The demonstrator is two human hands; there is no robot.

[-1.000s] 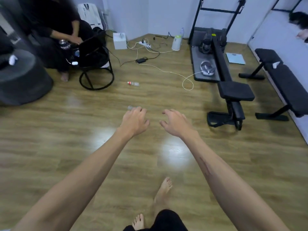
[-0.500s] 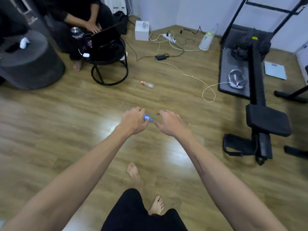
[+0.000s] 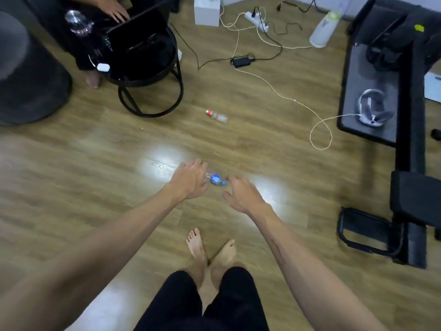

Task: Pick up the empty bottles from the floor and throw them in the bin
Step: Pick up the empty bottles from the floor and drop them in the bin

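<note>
Your left hand (image 3: 191, 180) and right hand (image 3: 241, 194) reach down, fingers loosely spread, flanking the clear blue-labelled plastic bottle (image 3: 216, 179) lying on the wooden floor (image 3: 71, 175); left-hand contact unclear. A second clear red-capped bottle (image 3: 216, 115) lies farther off; no bin identifiable.

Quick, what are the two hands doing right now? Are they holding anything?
Left hand: open, reaching over the bottle on the floor, no grip to be seen.
Right hand: open, empty, beside the bottle.
</note>
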